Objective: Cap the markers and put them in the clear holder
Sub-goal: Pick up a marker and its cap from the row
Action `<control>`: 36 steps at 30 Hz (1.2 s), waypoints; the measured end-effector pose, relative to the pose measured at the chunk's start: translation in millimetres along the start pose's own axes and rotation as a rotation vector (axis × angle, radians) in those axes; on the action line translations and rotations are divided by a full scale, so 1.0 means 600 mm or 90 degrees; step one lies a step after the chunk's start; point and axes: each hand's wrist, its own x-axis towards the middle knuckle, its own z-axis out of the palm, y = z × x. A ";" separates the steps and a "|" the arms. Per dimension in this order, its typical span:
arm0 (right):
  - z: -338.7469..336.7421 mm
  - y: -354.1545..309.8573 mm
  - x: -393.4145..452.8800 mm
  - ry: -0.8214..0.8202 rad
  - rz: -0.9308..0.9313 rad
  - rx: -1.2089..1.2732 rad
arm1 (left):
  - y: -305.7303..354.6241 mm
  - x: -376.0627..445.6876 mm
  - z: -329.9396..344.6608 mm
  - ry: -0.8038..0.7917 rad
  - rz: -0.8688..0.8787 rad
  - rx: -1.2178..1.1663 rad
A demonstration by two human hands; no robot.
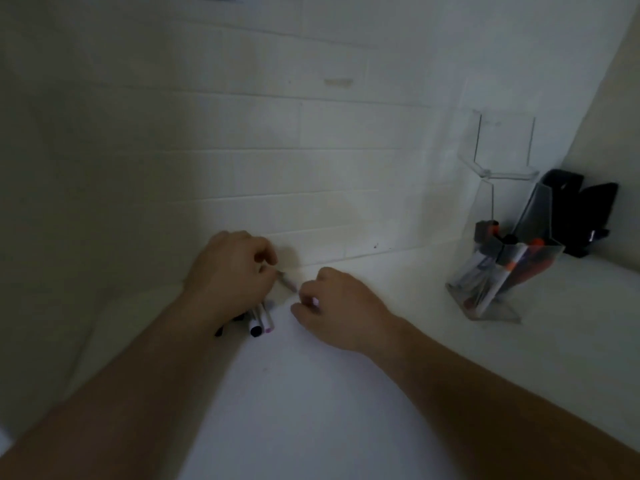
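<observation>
The left hand (232, 271) is gripping a bundle of markers (260, 318) and pinching one marker (286, 281), while the right hand (334, 306) is pinching a small pink cap (315, 301) beside its tip. The clear holder (502, 271) is standing well apart to the right on the white counter (346, 410), holding more markers.

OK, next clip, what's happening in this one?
A person is capping markers at a white counter by a tiled wall. The left hand grips a bundle of markers and holds one marker out toward the right hand, which pinches something small, probably a cap; it is too blurred to be sure. The clear holder stands off to the right, apart from both hands, already holding several markers.
</observation>
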 end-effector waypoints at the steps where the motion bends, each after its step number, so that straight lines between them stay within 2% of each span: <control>1: -0.006 0.012 -0.006 -0.002 0.021 -0.030 | 0.002 -0.002 0.002 -0.020 0.000 0.006; 4: -0.024 0.065 -0.027 0.001 0.103 -0.098 | 0.002 -0.006 0.006 -0.084 -0.011 0.023; 7: -0.033 0.115 -0.059 0.043 0.158 -0.096 | -0.003 -0.006 0.009 -0.157 -0.001 0.056; 11: -0.031 0.127 -0.092 0.177 0.170 0.032 | -0.006 -0.006 0.013 -0.236 0.009 0.085; 15: -0.036 0.129 -0.097 0.202 0.197 0.143 | 0.000 -0.009 0.011 -0.264 0.006 0.127; 20: -0.033 0.126 -0.097 0.173 0.155 0.143 | -0.001 -0.011 0.013 -0.257 -0.025 0.091; 25: -0.037 0.130 -0.096 0.198 0.138 0.187 | 0.008 -0.012 0.019 -0.113 -0.006 -0.095; 30: -0.032 0.135 -0.090 0.203 0.119 0.290 | 0.048 -0.019 0.032 -0.065 -0.017 -0.326; 36: -0.033 0.122 -0.089 0.224 0.000 0.196 | 0.065 -0.022 0.044 -0.053 -0.028 -0.428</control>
